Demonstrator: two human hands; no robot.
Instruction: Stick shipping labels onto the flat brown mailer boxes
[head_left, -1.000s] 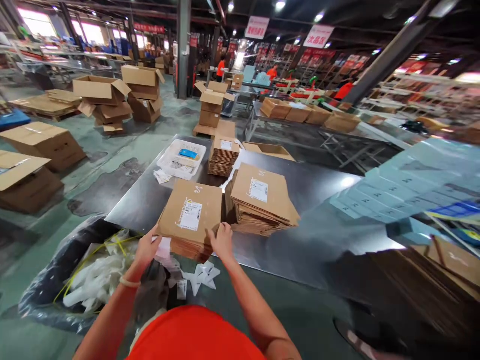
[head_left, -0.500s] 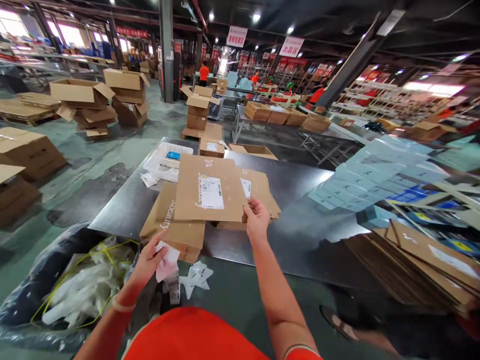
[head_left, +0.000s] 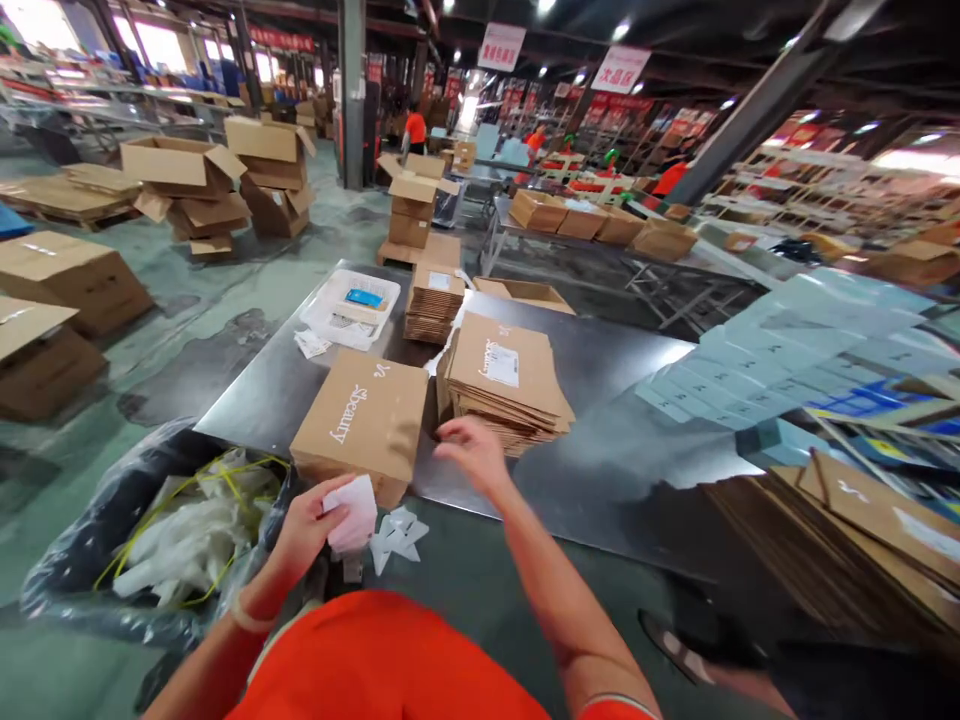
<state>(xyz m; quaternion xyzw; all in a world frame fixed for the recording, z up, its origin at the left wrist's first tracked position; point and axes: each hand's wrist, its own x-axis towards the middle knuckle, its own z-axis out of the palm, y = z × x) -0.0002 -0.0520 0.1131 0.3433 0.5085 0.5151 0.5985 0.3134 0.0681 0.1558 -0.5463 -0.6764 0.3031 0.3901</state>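
Observation:
My left hand [head_left: 311, 528] pinches a small wad of white label sheets [head_left: 352, 514], below the near edge of the metal table. Empty, with fingers stretched out to the left, my right hand [head_left: 474, 455] hovers just in front of the labelled cardboard stack. That stack [head_left: 517, 360] of flat cartons carries a white label on its top piece. To its left lies another pile of flat cartons [head_left: 367, 405], printed "beauty", with no label visible on its top face.
A white plastic basket [head_left: 319, 312] with a blue item stands at the table's far left. Behind the stacks is a smaller labelled carton pile [head_left: 435, 305]. A lined bin [head_left: 56, 570] of plastic scraps stands at left. Pale blue boxes [head_left: 780, 340] are stacked at right.
The labelled flat carton my right hand held has been let go onto the right stack. My right hand has drawn left and down; the left still holds the label sheets.

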